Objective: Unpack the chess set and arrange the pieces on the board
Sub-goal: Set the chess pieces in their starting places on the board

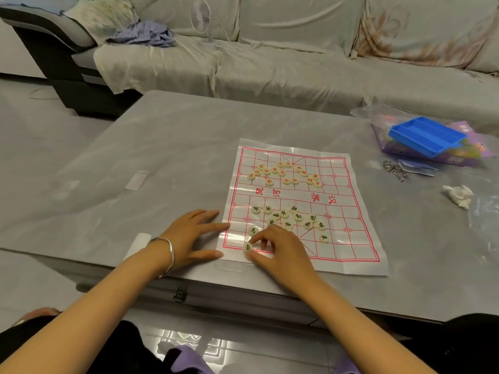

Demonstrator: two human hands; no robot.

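Observation:
A white paper chess board (351, 211) with red grid lines lies on the grey table. Several cream discs with red characters (286, 174) sit loosely on its far half. Several discs with black characters (289, 217) lie scattered on the near half. My right hand (280, 247) pinches one black-character disc (247, 248) at the board's near left corner. My left hand (194, 233) lies flat on the table, its fingertips pressing the board's left edge.
A blue plastic tray (426, 136) rests on purple packaging (475, 152) at the table's far right, with a clear lid behind. Metal rings (395, 170), a crumpled tissue (459, 195) and clear plastic film (486, 220) lie nearby. A sofa with a small fan (201, 18) stands beyond.

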